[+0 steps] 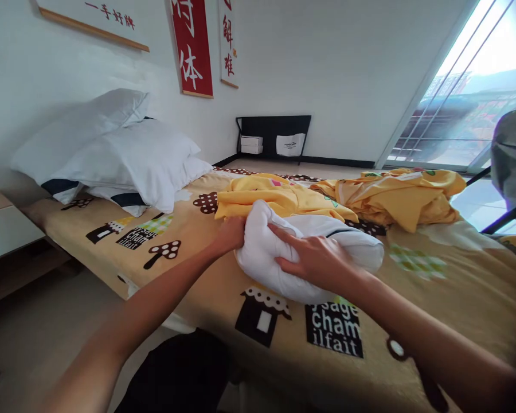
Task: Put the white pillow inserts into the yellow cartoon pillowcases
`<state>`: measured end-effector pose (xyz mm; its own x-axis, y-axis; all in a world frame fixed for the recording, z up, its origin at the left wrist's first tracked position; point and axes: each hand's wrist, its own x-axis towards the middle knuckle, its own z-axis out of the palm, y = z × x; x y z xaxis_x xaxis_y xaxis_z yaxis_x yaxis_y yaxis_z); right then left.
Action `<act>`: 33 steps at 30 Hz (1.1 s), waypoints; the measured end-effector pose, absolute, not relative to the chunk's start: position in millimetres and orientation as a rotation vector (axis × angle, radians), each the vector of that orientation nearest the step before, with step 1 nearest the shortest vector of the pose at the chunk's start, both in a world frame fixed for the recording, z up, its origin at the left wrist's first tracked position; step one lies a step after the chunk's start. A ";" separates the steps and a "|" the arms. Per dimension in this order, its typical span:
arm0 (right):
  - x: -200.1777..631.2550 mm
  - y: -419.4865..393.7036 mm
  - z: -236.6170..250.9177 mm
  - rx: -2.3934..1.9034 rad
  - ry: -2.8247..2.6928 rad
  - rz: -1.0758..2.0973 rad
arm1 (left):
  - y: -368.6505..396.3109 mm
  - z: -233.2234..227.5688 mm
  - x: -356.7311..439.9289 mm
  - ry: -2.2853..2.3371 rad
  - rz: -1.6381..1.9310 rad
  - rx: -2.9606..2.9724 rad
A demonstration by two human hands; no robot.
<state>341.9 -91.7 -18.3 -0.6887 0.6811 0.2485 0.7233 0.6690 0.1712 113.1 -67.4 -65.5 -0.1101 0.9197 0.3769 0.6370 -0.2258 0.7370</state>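
Observation:
A plump white pillow, bent and bunched, rests on the patterned bed in front of me. My left hand grips its left end, with the fingertips hidden behind the white cloth. Across the top of the pillow lies my right hand, its fingers and thumb pressing into the fabric and holding it. A dark trim line crosses the pillow's right part. Directly behind it is a folded yellow cloth, close to my left hand.
More crumpled yellow bedding lies at the right. White pillows are piled at the left end of the bed. A nightstand stands at far left. Beyond the bed is a black rack; a grey-covered object stands at right.

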 end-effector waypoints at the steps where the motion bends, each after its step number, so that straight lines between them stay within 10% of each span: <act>1: 342.6 -89.8 -18.3 -1.169 -2.715 -0.378 | -65.1 -63.5 112.8 1.738 1.265 1.874; 15: 318.1 -72.0 1.5 -1.265 -2.922 -0.117 | -61.6 -52.7 133.3 1.870 1.818 1.747; 33: 297.6 -74.5 9.3 -1.243 -3.021 -0.031 | -66.2 -47.2 130.5 1.632 1.477 1.298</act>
